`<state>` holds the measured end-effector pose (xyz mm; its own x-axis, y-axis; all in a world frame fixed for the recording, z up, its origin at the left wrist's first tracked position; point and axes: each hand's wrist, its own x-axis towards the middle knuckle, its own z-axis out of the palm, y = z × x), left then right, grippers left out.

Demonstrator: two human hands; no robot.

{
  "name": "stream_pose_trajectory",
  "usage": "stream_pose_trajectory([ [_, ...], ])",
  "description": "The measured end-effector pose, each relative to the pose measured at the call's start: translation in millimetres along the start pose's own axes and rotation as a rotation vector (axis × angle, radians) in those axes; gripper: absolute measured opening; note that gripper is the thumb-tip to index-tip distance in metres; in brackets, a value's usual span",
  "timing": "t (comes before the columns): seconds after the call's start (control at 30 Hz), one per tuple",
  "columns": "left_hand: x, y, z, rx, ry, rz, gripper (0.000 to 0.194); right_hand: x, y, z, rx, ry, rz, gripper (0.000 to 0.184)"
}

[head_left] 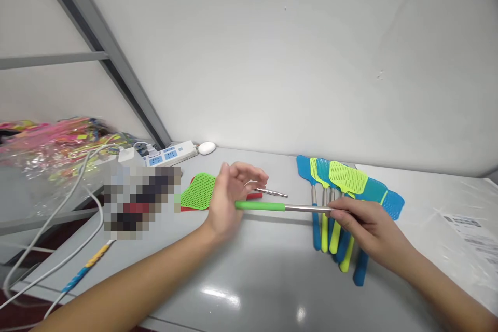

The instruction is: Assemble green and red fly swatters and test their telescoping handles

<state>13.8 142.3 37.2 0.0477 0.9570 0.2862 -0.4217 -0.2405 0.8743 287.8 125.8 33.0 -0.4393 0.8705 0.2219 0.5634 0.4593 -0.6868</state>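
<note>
My right hand pinches the metal shaft of a green fly swatter handle, which is level above the table. No swatter head shows on this handle; its right end is hidden by my fingers. Held upright at the green grip's far end, my left hand is open, its fingers apart and palm facing the grip. Whether the palm touches it I cannot tell. Behind my left hand lie a green mesh swatter head, red pieces and a thin metal rod. Several blue and yellow-green fly swatters lie overlapping beside my right hand.
A white power strip and a white mouse-like object sit by the wall. White cables hang at the left, near plastic-wrapped colourful goods. Clear plastic packaging covers the table's right side. A blurred patch hides something.
</note>
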Motion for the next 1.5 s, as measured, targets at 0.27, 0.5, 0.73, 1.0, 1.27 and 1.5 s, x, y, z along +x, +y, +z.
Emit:
stream_pose_trajectory([
  [0.27, -15, -12, 6.1, -0.017, 0.042, -0.156, 0.065, 2, 7, 5, -0.204, 0.035, -0.154, 0.028],
  [0.5, -27, -5, 8.6, 0.026, 0.084, -0.062, 0.062, 2, 1, 18, -0.193, 0.004, -0.225, 0.029],
  [0.73, -38, -12, 5.8, 0.005, 0.091, -0.102, 0.056, 2, -5, 24, -0.177, 0.012, -0.265, 0.022],
  [1.0, -41, -20, 12.6, 0.016, 0.089, -0.079, 0.053, -1, -8, 22, -0.168, -0.028, -0.247, 0.023],
  [1.27, -31, -26, 0.9, 0.388, -0.09, 0.236, 0.02, 4, -5, 15, -0.228, -0.023, -0.333, 0.019],
  [1.5, -16, -28, -8.6, 0.998, -0.357, 0.488, 0.005, 7, 2, 10, -0.28, 0.108, -0.32, 0.021],
])
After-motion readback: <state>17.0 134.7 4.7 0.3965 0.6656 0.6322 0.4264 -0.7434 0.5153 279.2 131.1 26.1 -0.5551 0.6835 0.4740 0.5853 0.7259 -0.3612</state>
